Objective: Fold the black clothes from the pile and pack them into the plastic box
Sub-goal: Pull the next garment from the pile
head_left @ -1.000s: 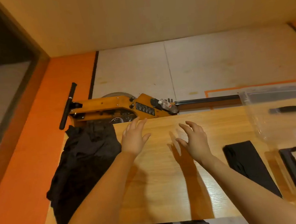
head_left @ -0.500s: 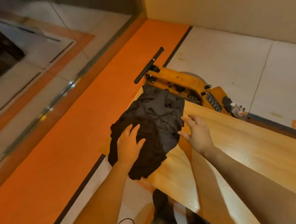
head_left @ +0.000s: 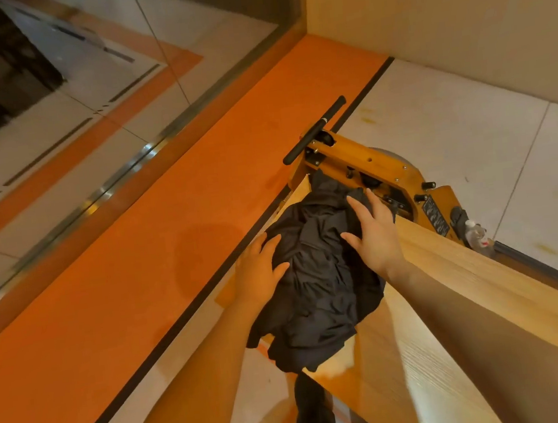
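A crumpled pile of black clothes (head_left: 316, 283) lies at the left end of the wooden table (head_left: 452, 296), part of it hanging over the near edge. My left hand (head_left: 259, 270) rests on the pile's left side with fingers spread. My right hand (head_left: 374, 232) lies on the pile's upper right part, fingers straight and apart. Neither hand has cloth gathered in it. The plastic box and the folded garment are out of view.
An orange machine (head_left: 380, 173) with a black handle bar (head_left: 314, 130) stands on the floor just behind the table's left end. An orange floor strip (head_left: 168, 223) and a glass wall run to the left. My legs show below the table edge.
The view has swung left from the table's middle to the pile. Both hands moved from bare wood onto the black clothes; since half a second ago the right hand slid further onto the pile.
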The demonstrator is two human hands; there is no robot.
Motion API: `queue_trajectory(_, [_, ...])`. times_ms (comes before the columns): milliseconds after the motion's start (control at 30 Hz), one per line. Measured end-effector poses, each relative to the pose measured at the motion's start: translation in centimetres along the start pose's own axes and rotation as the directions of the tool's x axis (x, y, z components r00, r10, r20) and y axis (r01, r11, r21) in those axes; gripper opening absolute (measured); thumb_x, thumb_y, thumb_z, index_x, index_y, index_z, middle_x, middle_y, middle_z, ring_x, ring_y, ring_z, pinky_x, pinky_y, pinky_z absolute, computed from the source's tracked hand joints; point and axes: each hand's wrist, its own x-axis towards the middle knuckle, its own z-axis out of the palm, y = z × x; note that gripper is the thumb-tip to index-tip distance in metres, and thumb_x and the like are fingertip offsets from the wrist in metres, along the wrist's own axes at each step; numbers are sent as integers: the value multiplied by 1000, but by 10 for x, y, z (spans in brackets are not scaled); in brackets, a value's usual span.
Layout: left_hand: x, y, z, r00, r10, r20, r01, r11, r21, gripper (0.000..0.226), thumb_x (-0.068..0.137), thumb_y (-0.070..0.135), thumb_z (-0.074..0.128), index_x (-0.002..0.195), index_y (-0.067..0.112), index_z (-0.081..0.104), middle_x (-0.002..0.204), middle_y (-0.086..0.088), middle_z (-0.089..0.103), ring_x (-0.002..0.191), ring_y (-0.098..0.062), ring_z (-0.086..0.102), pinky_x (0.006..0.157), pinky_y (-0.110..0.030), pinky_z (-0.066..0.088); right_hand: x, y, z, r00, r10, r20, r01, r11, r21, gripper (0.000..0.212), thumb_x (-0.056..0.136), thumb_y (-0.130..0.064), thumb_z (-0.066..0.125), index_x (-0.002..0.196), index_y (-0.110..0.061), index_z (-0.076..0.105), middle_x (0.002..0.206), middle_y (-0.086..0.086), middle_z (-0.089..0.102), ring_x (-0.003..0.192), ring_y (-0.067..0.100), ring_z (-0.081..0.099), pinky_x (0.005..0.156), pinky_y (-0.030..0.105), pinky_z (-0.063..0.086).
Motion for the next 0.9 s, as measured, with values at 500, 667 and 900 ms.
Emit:
queue_trajectory(500, [47, 23, 18, 989, 146, -27, -148, 986, -81, 54, 93, 43, 57, 141, 21, 46, 146, -5, 43, 133, -25, 41, 106, -43, 33, 3, 45, -9, 979, 204, 24, -201, 923, 329, 18, 95, -16, 62, 107, -11, 73, 105, 3, 71, 97, 18, 63, 87, 30, 48])
queue_trajectory(667, [52, 43, 24, 981, 193, -15, -193, 975, -107, 49, 93, 37, 59, 139, 20, 50, 145, -7, 43, 134, -27, 40, 109, -45, 33, -14, 66, -25, 973, 228, -22, -201, 897, 394, 14, 94, -10, 62, 99, -9, 75, 93, 0, 70, 82, 10, 60, 80, 28, 47])
queue_trajectory(900, [49, 66, 36, 974, 219, -60, -227, 952, -206, 22, 88, 23, 68, 108, 13, 70, 140, -9, 48, 122, -28, 52, 98, -50, 43, -38, 88, -33, 967, 254, -33, -217, 881, 420, 17, 93, -7, 63, 85, -19, 72, 76, -17, 64, 74, -3, 60, 78, 28, 50])
